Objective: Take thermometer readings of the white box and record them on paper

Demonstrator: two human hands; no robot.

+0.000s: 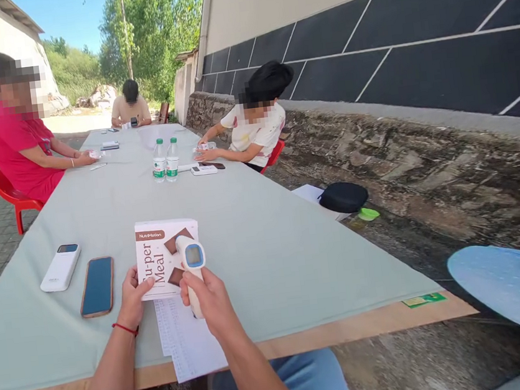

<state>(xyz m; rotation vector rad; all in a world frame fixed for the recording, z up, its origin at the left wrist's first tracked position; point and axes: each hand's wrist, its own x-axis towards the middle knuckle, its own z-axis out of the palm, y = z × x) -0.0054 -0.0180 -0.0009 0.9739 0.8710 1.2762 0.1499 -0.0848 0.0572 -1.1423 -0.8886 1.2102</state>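
Observation:
My left hand [134,297] grips the lower left corner of a white and brown meal box [156,234], its thumb across the printed front. Wrapped around the handle of a white infrared thermometer [194,257] is my right hand [209,293]. The thermometer's small blue-rimmed screen faces me, and its head overlaps the right part of the box. Printed paper sheets [187,344] lie under my hands and hang over the table's near edge. Left of my left hand, a phone [98,287] with a dark screen lies beside a white power bank [60,268].
A pale green cloth covers the long table [285,248]. Two water bottles [165,162] stand mid-table. People sit at the left, right and far end, their hands on small items. At the right are a black cushion-like item [343,197] and a light blue round surface [515,291].

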